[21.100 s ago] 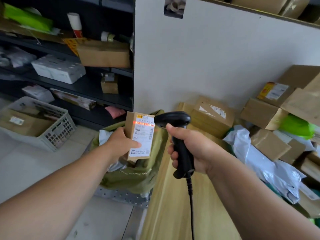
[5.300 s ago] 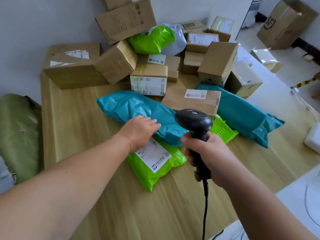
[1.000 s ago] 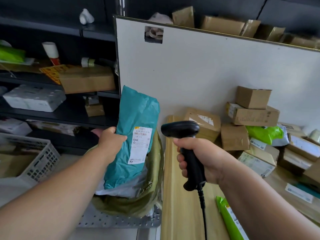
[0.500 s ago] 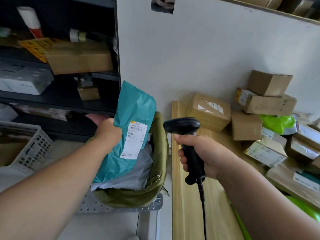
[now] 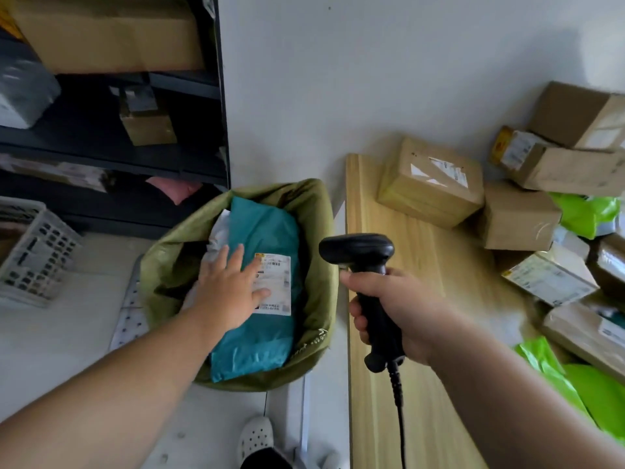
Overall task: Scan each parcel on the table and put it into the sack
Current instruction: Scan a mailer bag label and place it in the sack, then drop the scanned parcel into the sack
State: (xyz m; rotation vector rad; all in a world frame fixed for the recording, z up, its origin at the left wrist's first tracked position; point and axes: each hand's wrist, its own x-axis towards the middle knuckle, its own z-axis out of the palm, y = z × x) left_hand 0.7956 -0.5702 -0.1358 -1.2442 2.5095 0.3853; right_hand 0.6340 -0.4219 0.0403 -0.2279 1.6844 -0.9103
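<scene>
**Teal parcel lies in the sack, flat hand over it**

The teal parcel [image 5: 252,346] lies inside the open olive-green sack [image 5: 318,214], with its white shipping label [image 5: 279,282] facing up. It rests on a pale plastic mailer [image 5: 216,235], of which only a strip shows on its left side. The left hand [image 5: 226,289] is spread over the parcel, fingers straight and apart, grasping nothing; the thumb reaches onto the label. Whether the palm presses the parcel or only floats above it, I cannot tell.

The sack stands on the floor just beside the left edge of the table [image 5: 389,384], with its mouth folded outward. The right hand [image 5: 399,313] is over the table near that left edge, fingers clenched around the handle of a black barcode scanner [image 5: 356,250]. The scanner head points toward the sack side, and its black cable [image 5: 400,421] hangs down from the handle.

In the far-left corner of the table a taped cardboard box [image 5: 429,184] sits against the white wall. More cardboard boxes [image 5: 517,221] are piled along the far edge to the right, with a bright green mailer [image 5: 588,214] between them. Another green mailer [image 5: 581,384] lies toward the right edge, closer to the person.

Left of the sack stands a dark shelf rack [image 5: 189,164] carrying boxes, and a white plastic basket [image 5: 33,255] sits on the floor. A white perforated shoe [image 5: 255,434] shows at the bottom, near the sack.
</scene>
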